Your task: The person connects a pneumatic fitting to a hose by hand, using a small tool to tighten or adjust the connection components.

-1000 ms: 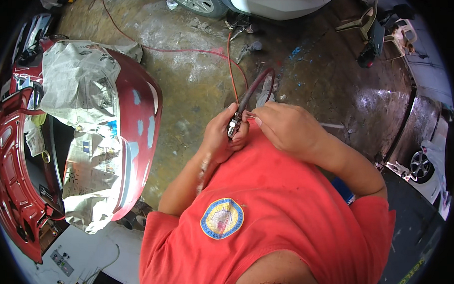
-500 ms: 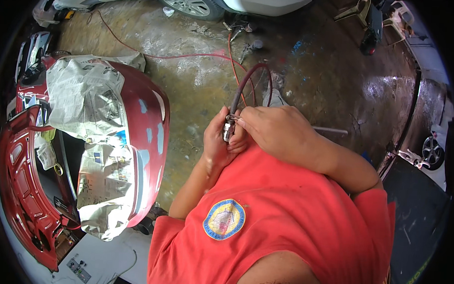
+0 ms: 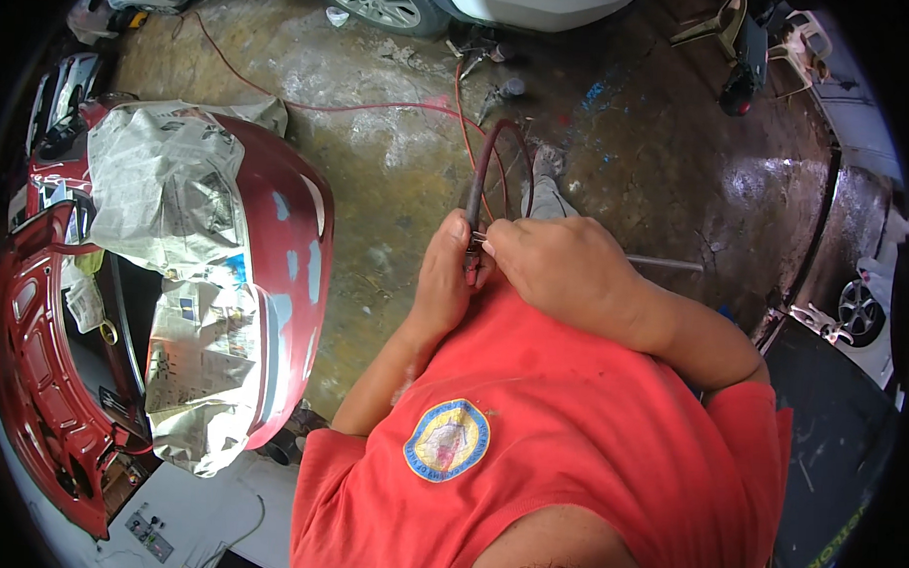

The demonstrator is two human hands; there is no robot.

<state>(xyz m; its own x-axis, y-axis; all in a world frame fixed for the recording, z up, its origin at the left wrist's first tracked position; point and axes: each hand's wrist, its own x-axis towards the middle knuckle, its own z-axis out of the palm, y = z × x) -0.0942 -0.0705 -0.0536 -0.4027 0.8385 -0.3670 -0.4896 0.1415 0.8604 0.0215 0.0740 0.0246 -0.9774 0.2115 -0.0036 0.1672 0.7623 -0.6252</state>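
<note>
In front of my chest, my left hand (image 3: 442, 284) is closed around the end of a dark red air hose (image 3: 483, 165). A shiny metal hose coupling (image 3: 472, 263) shows between the fingers, partly hidden and tinted red by reflection. My right hand (image 3: 573, 263) comes in from the right, thumb and fingertips pinched on a thin metal wire (image 3: 480, 237) at the joint of hose and coupling. How far the wire goes round the hose cannot be made out. From my hands the hose arches up and over, then drops toward the floor.
At left stands a red car body part (image 3: 302, 194) with grey filler patches, masked with newspaper (image 3: 168, 184). A red trunk lid (image 3: 47, 355) is beside it. The red hose (image 3: 361, 107) trails across the floor toward a parked white car (image 3: 544, 5). A dark panel (image 3: 829, 447) stands at right.
My left hand has turned and shifted slightly to the right, so less of the coupling shows. The hose end has moved right with it. My right hand keeps its pinch near the joint.
</note>
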